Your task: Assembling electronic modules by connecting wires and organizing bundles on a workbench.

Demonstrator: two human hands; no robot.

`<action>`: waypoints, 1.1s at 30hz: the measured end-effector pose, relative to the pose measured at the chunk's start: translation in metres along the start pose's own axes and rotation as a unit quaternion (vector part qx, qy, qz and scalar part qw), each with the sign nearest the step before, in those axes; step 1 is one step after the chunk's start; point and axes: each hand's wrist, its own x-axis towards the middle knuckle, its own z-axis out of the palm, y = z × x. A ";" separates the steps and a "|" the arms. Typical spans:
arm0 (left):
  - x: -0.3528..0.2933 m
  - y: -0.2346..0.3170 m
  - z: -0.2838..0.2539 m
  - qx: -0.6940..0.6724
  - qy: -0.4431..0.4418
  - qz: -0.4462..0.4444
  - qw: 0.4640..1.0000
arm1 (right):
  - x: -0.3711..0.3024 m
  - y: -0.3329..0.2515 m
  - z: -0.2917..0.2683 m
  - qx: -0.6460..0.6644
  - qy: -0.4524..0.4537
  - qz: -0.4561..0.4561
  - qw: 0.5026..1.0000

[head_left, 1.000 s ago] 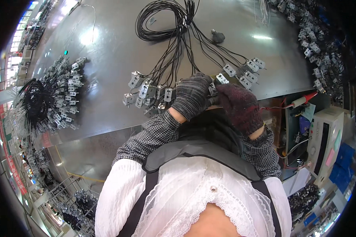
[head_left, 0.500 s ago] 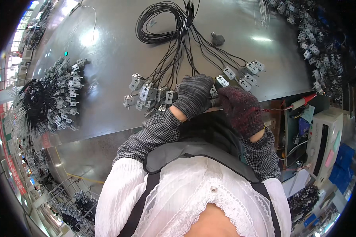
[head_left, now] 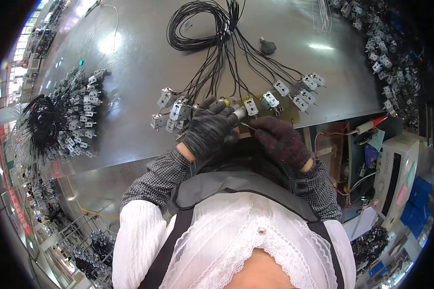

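Small silvery metal connector blocks on black cables lie along the table's near edge. My left hand [head_left: 211,129], in a dark striped glove with pale fingertips, reaches over several of them, fingers stretched out. One fingertip rests against or just beside a metal block [head_left: 251,107]. My right hand [head_left: 279,139], in a dark red glove, is closed on a thin pointed metal probe [head_left: 247,126], its tip just below that block. Another block [head_left: 270,100] stands to the right on a yellowish pad [head_left: 289,114]. The left palm hides some blocks.
A coil of black cable [head_left: 190,26] lies at the back, with a dark grey lump [head_left: 267,46] beside it. Bundles of cabled blocks [head_left: 84,111] sit left and at right [head_left: 381,60]. A red-and-white probe [head_left: 371,124] rests above a pale boxy instrument [head_left: 395,166].
My left hand has slid left and down, uncovering the middle block and part of the yellowish pad. My right hand has shifted slightly left and down, and the thin probe now shows.
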 end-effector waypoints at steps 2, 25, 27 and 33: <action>0.002 -0.001 0.002 0.053 -0.001 0.016 0.998 | 0.003 0.002 0.002 -0.055 0.008 -0.024 0.998; 0.049 0.032 -0.001 -0.020 0.054 -0.083 0.995 | 0.010 -0.020 -0.027 -0.166 0.061 -0.066 0.982; 0.051 0.038 0.003 -0.020 0.054 -0.094 0.994 | 0.011 -0.026 -0.025 -0.208 0.055 -0.070 0.974; 0.058 0.040 0.008 -0.003 0.072 -0.091 0.993 | 0.007 -0.041 -0.030 -0.346 0.007 -0.031 0.938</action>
